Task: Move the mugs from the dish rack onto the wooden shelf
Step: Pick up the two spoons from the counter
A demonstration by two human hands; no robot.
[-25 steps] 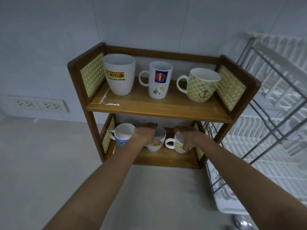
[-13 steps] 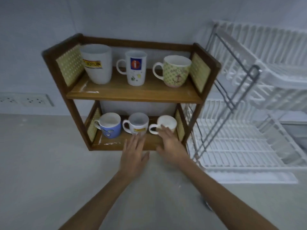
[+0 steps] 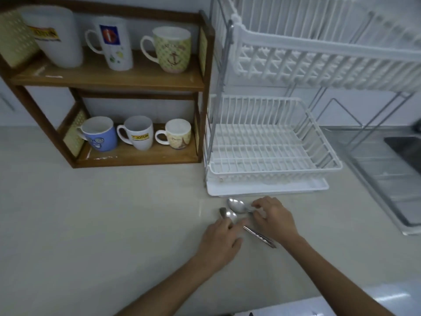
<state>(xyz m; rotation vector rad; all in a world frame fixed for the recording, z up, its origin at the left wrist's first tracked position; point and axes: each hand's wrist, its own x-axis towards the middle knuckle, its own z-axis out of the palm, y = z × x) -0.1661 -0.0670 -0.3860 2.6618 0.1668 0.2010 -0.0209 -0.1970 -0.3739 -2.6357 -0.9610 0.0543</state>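
The wooden shelf [image 3: 107, 81] holds a large white cup [image 3: 54, 37], a tall white mug [image 3: 111, 42] and a green anchor mug [image 3: 170, 50] on top. Below stand a blue mug [image 3: 100, 135], a white mug [image 3: 137, 135] and a cream mug [image 3: 176, 136]. No mugs are in the white dish rack [image 3: 268, 144] beside it. On the counter in front of the rack, my left hand [image 3: 218, 242] curls over one steel spoon [image 3: 229, 215]. My right hand [image 3: 274, 221] pinches the neck of a second spoon [image 3: 237, 205].
A white drip tray [image 3: 268, 190] lies under the rack, whose upper basket [image 3: 319, 55] juts out overhead. A steel sink and drainboard [image 3: 387, 169] fill the right side. Pale counter [image 3: 102, 213] stretches left of my hands.
Both hands have drawn back from the lower shelf, down and to the right, onto the two spoons on the counter. My view has swung right toward the rack.
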